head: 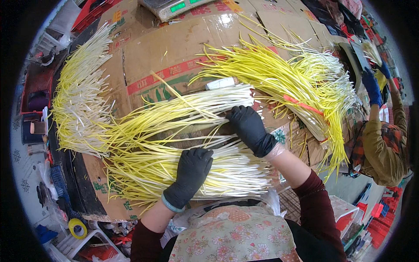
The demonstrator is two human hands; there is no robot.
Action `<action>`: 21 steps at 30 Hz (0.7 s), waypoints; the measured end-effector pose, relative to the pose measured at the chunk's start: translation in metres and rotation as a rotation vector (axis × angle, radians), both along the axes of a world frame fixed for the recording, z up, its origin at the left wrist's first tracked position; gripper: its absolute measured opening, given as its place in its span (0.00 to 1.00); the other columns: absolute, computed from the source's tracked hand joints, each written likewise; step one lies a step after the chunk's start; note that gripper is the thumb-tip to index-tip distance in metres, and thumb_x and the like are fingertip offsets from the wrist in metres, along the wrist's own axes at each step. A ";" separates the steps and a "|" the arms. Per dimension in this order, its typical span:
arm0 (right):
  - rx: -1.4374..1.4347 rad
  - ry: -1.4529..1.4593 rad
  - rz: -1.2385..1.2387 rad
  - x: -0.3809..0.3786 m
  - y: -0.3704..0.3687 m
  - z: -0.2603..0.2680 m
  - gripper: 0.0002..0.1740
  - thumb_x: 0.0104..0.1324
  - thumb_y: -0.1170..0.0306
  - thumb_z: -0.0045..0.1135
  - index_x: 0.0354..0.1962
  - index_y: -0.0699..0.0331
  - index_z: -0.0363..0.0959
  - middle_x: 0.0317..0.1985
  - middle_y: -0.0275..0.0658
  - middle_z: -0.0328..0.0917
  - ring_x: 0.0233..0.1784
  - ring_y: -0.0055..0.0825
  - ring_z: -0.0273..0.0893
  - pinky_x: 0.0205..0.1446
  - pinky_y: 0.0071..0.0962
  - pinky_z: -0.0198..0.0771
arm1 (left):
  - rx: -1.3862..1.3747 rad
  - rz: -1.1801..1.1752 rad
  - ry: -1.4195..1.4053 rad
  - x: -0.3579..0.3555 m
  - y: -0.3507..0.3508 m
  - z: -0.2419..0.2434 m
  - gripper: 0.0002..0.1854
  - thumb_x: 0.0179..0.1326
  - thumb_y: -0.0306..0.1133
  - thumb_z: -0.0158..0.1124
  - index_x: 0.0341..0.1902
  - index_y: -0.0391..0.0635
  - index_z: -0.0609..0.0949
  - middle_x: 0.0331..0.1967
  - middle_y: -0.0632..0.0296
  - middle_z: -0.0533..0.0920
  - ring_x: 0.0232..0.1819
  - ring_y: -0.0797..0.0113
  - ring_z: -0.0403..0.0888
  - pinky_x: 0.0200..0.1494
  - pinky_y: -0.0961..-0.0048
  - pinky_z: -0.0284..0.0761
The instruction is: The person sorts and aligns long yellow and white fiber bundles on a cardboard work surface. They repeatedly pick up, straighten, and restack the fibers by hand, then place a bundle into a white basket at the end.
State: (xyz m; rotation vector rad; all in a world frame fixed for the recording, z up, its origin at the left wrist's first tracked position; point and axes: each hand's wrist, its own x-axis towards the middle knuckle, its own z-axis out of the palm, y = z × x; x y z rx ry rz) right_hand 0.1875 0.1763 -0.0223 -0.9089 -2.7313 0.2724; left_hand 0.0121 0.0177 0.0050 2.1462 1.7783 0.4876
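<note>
Long yellow-and-white stalks, like blanched garlic chives, lie over a cardboard-covered table. My right hand (250, 129), in a black glove, is closed on the white ends of a few stalks (193, 106) between two piles. In its black glove, my left hand (191, 173) rests on the near pile of stalks (235, 173); its fingers are curled, and whether they grip any is hidden. Beyond lies another pile of stalks (226, 96), with a white roll (222, 83) at its far edge. At the right is a big yellow bundle (278, 68) with a red tie (302, 104).
A heap of stalks (85, 95) covers the table's left side. A scale (173, 8) with a lit display stands at the far edge. At the right, a co-worker in blue gloves (371, 85) handles stalks. Yellow tape (78, 228) and a white crate (95, 245) are at lower left.
</note>
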 end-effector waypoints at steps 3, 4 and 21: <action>0.082 0.077 0.043 0.003 -0.009 0.000 0.10 0.55 0.72 0.52 0.36 0.61 0.74 0.36 0.40 0.73 0.41 0.38 0.72 0.40 0.33 0.66 | -0.063 -0.015 0.020 0.003 -0.009 0.008 0.12 0.58 0.35 0.59 0.44 0.47 0.78 0.34 0.62 0.76 0.39 0.61 0.73 0.42 0.62 0.66; 0.022 0.086 0.043 0.004 -0.010 0.002 0.10 0.55 0.73 0.52 0.37 0.61 0.74 0.37 0.41 0.74 0.41 0.39 0.73 0.40 0.33 0.66 | -0.038 -0.018 0.026 0.004 -0.012 0.010 0.11 0.58 0.35 0.59 0.44 0.47 0.78 0.35 0.62 0.76 0.39 0.61 0.73 0.42 0.62 0.66; -0.815 0.281 -0.070 0.007 0.018 0.011 0.21 0.62 0.70 0.60 0.50 0.71 0.71 0.40 0.45 0.81 0.43 0.26 0.77 0.51 0.27 0.69 | 0.095 0.052 -0.119 -0.008 0.012 0.013 0.14 0.55 0.31 0.62 0.47 0.49 0.78 0.41 0.63 0.76 0.44 0.60 0.73 0.48 0.62 0.65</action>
